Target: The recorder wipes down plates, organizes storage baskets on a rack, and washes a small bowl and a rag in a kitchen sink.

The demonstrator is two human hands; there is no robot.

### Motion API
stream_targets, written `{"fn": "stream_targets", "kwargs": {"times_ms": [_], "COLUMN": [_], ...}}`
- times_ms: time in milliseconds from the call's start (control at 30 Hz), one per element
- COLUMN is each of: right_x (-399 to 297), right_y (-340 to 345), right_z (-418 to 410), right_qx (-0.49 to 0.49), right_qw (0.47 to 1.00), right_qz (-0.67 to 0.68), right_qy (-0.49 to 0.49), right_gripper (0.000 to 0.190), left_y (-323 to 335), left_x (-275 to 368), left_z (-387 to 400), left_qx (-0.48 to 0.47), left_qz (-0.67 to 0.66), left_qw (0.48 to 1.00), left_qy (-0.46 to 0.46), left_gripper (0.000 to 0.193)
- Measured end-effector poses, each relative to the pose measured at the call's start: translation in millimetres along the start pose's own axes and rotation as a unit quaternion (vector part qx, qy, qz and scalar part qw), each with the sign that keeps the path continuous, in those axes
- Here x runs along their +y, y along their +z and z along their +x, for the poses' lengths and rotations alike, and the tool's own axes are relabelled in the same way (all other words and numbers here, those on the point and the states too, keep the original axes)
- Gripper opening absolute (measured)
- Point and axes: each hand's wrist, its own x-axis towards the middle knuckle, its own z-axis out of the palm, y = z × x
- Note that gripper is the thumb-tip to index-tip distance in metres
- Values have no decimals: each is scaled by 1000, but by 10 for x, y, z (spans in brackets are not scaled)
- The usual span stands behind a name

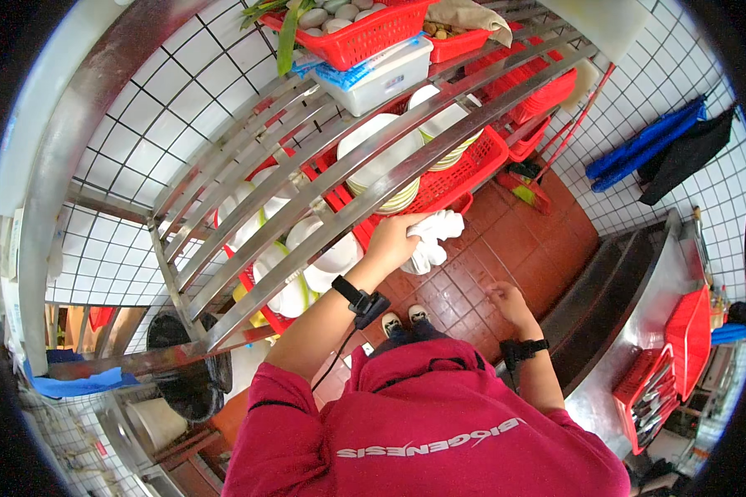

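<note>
My left hand holds a crumpled white cloth beside the edge of a red plastic basket on the metal slatted rack. Inside that basket stand stacks of white plates with green-edged rims. Lower left on the rack, another red basket carries white bowls. My right hand hangs over the tiled floor, its fingers loosely curled, and no object shows in it.
Above the plates, the rack's upper slats cross the view. A steel counter with a red basket of cutlery runs along the right. A broom and red dustpan stand near the wall. A black bin is at left.
</note>
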Motion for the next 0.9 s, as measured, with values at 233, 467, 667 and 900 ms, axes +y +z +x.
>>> {"fn": "stream_targets", "kwargs": {"times_ms": [233,467,667,900], "right_x": [-229,-463,-581,-1210], "right_y": [44,46,79,162], "right_z": [35,98,117,161], "right_qx": [-12,-31,-32,-21], "right_qw": [998,997,998,991], "right_qz": [-57,-45,-36,-21], "right_qy": [-12,-52,-45,-128], "right_gripper": [26,29,28,31], "left_y": [70,96,94,67], "left_x": [-405,-349,-140,-130], "left_z": [-115,-202,-230,-284], "left_qx": [-26,-36,-77,-75], "left_qz": [-90,-80,-56,-21], "left_qw": [994,995,992,994], "left_qy": [-53,-47,-80,-81], "left_gripper": [33,30,30,29]}}
